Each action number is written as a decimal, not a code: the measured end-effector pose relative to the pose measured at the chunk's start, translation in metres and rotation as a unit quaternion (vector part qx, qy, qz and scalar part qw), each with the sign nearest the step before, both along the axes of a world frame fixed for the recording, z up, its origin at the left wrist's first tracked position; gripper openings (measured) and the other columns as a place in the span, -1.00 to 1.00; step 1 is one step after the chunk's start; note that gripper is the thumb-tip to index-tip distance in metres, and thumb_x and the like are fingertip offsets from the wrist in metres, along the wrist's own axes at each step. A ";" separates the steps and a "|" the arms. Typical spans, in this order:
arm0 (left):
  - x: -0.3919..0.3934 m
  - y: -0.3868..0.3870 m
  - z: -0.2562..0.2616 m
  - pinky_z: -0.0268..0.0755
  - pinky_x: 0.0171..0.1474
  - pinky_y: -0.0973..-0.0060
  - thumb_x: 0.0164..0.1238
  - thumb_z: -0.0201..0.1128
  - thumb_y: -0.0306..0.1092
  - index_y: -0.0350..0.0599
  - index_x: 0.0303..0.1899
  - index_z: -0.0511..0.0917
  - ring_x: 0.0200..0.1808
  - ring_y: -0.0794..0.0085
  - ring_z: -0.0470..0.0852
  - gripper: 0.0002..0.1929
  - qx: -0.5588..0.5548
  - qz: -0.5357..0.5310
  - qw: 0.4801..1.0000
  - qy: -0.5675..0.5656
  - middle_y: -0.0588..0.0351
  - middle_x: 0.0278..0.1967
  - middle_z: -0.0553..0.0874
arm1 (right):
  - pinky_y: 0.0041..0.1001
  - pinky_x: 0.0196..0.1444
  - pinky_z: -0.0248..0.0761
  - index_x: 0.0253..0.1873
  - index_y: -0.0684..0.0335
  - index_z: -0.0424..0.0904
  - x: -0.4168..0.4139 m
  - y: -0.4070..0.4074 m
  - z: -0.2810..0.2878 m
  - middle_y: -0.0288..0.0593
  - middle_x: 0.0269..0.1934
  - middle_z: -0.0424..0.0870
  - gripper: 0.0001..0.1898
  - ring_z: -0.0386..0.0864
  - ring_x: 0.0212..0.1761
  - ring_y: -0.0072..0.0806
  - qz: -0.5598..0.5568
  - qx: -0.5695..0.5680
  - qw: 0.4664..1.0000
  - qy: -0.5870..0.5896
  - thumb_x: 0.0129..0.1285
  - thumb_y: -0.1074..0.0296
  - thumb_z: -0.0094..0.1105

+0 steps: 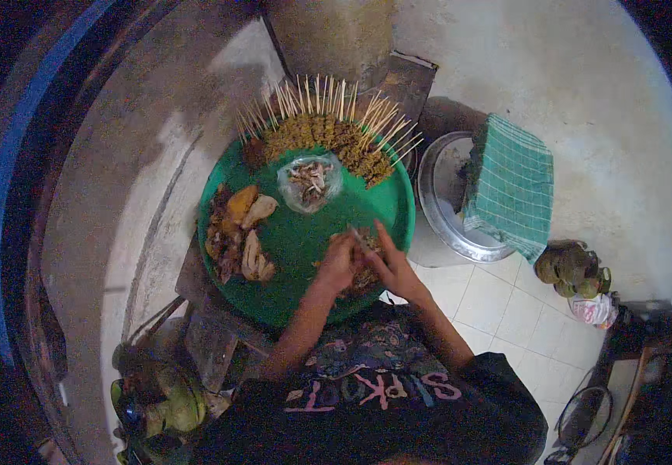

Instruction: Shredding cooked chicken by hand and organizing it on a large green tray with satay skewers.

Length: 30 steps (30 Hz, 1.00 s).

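Observation:
My left hand (339, 263) and my right hand (394, 268) meet over the lower right part of a round green tray (295, 232). A thin piece, perhaps a strip of meat, shows between them; what it is and which hand grips it are unclear. Small shredded bits (366, 280) lie beneath the hands. Near the tray's middle is a clear plastic bag (311, 183) with pale and brown strips in it. Skewers of coated brown food (312, 132) fan along the far rim, their bare sticks pointing outwards. Cooked meat pieces (257, 256) lie on the left.
Right of the tray stands a large round metal pot or basin (440, 226), partly covered by a green checked cloth (513, 180). Green coconuts or similar fruit (571, 270) lie at the wall by a plastic bag (594, 310). More green fruit (167, 401) is at lower left.

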<state>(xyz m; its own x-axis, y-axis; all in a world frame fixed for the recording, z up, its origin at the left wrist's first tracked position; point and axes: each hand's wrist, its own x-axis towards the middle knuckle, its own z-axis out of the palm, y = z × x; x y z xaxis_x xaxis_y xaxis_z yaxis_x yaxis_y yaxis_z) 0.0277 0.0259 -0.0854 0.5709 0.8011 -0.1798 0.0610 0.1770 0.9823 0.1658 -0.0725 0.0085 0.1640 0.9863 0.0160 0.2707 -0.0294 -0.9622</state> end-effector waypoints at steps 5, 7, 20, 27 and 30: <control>0.000 -0.018 0.058 0.52 -0.28 0.45 0.44 -0.02 -0.12 -0.05 -0.06 0.50 -0.32 0.44 0.61 -0.73 -0.378 0.117 0.903 -0.170 0.18 -0.28 0.63 | -0.30 0.22 0.25 0.46 0.14 -0.16 -0.007 0.008 0.023 0.17 0.12 0.48 -0.36 0.42 0.20 -0.02 0.117 0.043 0.982 -0.145 0.38 0.29 -0.09; -0.011 -0.023 0.056 0.53 -0.28 0.46 0.45 -0.05 -0.13 -0.08 -0.01 0.49 -0.28 0.44 0.63 -0.70 -0.386 0.100 0.898 -0.188 0.16 -0.22 0.63 | -0.25 0.15 0.30 0.41 0.18 -0.02 -0.014 0.009 0.025 0.16 0.07 0.52 -0.45 0.43 0.16 0.05 0.127 0.055 0.961 -0.240 0.38 0.27 -0.10; -0.042 -0.036 0.092 0.39 -0.24 0.53 0.41 0.05 -0.20 -0.10 0.06 0.50 -0.34 0.57 0.51 -0.70 -0.148 0.001 0.989 0.022 0.24 -0.36 0.58 | -0.27 0.27 0.20 0.30 0.31 0.23 0.037 0.028 -0.058 0.15 0.26 0.32 -0.53 0.35 0.24 0.01 -0.085 -0.175 0.980 -0.034 0.41 0.16 -0.16; -0.044 -0.025 0.078 0.37 -0.34 0.59 0.39 -0.01 -0.20 -0.14 0.05 0.51 -0.43 0.56 0.48 -0.67 -0.301 0.028 0.942 -0.144 0.29 -0.39 0.57 | -0.42 -0.31 0.40 0.25 0.32 0.28 0.030 0.016 -0.028 -0.01 -0.16 0.55 -0.51 0.50 -0.34 -0.39 0.003 -0.153 0.985 -0.077 0.40 0.07 -0.12; -0.045 -0.024 0.075 0.43 -0.27 0.56 0.40 0.00 -0.23 -0.17 0.06 0.50 -0.35 0.55 0.54 -0.67 -0.310 -0.013 0.928 -0.209 0.22 -0.34 0.61 | -0.43 0.21 0.25 0.37 0.24 0.18 -0.001 0.003 0.026 0.05 0.19 0.43 -0.49 0.42 0.18 -0.30 0.041 -0.071 0.996 0.038 0.43 0.14 -0.14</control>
<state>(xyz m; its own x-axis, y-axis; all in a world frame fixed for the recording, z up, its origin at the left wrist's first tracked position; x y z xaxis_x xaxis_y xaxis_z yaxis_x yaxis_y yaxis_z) -0.0175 0.0024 -0.0100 0.7117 0.6035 -0.3597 -0.2903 0.7188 0.6317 0.1645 -0.0697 0.0344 0.0785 0.9878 -0.1347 0.2048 -0.1482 -0.9675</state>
